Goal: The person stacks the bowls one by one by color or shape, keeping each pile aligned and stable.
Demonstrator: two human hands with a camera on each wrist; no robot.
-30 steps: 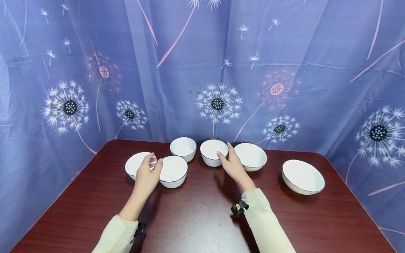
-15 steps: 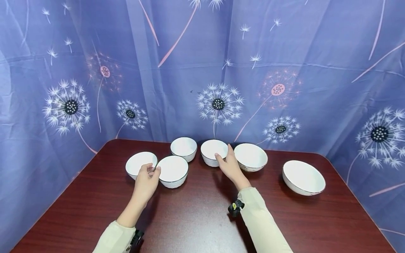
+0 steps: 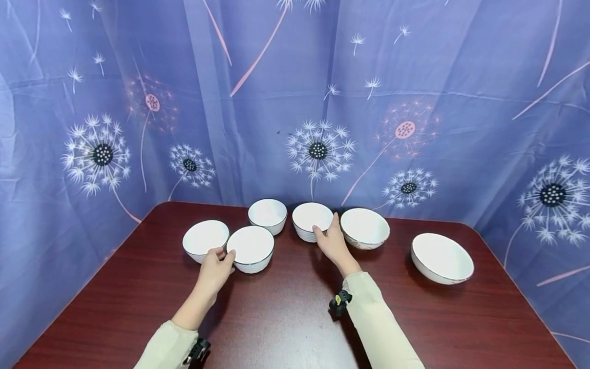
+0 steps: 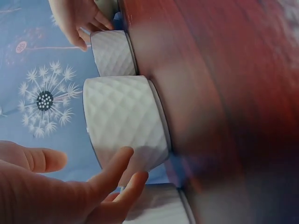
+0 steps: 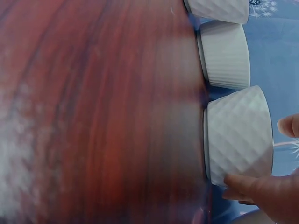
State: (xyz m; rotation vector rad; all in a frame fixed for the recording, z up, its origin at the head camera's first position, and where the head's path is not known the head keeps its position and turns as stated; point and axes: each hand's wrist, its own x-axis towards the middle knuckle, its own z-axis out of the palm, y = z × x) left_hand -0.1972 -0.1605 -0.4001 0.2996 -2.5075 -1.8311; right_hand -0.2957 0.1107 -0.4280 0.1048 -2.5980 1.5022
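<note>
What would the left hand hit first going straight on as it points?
Likely the round, white, ceramic-looking bowl with a dark rim and diamond-embossed side, second from left, ahead of the left hand; depth and contact are hard to judge.

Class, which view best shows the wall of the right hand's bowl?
The right wrist view: the bowl is large and side-on, its diamond pattern clear. The left wrist view shows its wall smaller; the head view, mostly its inside.
</note>
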